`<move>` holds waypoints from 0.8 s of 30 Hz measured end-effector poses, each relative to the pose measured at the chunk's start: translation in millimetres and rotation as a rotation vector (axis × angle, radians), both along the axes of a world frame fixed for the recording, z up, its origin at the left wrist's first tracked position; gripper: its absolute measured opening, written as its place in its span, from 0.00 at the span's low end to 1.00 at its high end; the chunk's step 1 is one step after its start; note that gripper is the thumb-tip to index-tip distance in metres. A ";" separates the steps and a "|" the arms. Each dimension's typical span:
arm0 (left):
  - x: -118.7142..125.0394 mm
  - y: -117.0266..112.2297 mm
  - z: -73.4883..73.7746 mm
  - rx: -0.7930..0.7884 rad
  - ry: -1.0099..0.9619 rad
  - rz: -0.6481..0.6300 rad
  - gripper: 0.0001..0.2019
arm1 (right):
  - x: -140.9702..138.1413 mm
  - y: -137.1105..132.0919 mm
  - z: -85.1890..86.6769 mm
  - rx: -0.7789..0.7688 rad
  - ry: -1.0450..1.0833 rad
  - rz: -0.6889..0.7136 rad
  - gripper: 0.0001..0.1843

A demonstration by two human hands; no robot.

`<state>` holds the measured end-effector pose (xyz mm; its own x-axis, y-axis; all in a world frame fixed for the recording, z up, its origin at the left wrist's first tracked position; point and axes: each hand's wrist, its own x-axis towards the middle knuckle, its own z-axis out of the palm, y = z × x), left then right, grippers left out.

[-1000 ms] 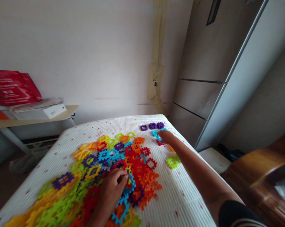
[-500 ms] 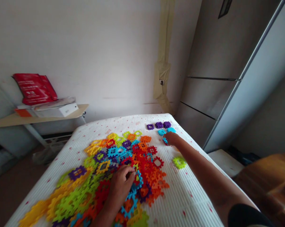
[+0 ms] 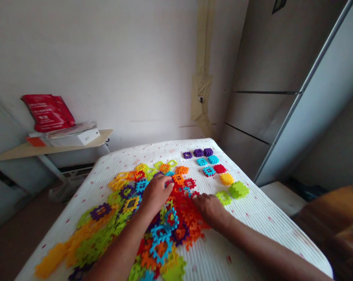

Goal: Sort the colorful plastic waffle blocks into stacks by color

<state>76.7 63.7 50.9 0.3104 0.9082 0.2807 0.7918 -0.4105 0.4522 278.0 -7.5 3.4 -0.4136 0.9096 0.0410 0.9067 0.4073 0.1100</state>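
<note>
A broad pile of interlocking plastic building pieces (image 3: 161, 249) in several colours, with notched edges, covers the left and middle of the bed-like surface. My left hand (image 3: 155, 193) is over the pile's upper middle, fingers curled down among the pieces and thumb alongside; what they hold, if anything, is hidden. At the pile's right edge, my right hand (image 3: 211, 208) pinches a red notched piece (image 3: 195, 193), partly covered by its fingertips. Just beyond that hand lie a lime green frame piece (image 3: 223, 198) and a thicker green stack (image 3: 239, 189).
Sorted pieces lie at the far right: purple stacks (image 3: 198, 152), blue pieces (image 3: 208, 171), a red piece (image 3: 220, 168) and a yellow one (image 3: 226, 179). A side table (image 3: 106, 134) at left holds a red bag (image 3: 49, 113) and a white box (image 3: 87, 137). A tall cabinet (image 3: 252, 113) stands at right.
My right hand has come back from the blue pieces at the far right to the pile's edge. My left hand has moved farther up the pile. A blue piece now lies below the others.
</note>
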 end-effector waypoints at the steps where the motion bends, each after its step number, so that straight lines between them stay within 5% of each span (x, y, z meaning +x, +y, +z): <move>1: 6.5 10.6 0.6 0.001 0.103 0.026 0.15 | -1.8 -3.8 -3.9 0.007 -0.001 -0.006 0.12; 4: 25.4 37.6 -6.4 -0.043 0.297 0.120 0.18 | -3.4 -8.1 -9.7 0.030 0.022 -0.014 0.12; 11: 44.7 63.9 -31.2 -0.118 0.370 0.236 0.20 | -2.2 -7.6 -10.9 0.055 0.067 0.000 0.10; 24: 38.3 46.9 -32.5 -0.008 0.103 0.177 0.08 | -2.4 -5.5 -16.9 0.073 0.074 0.014 0.10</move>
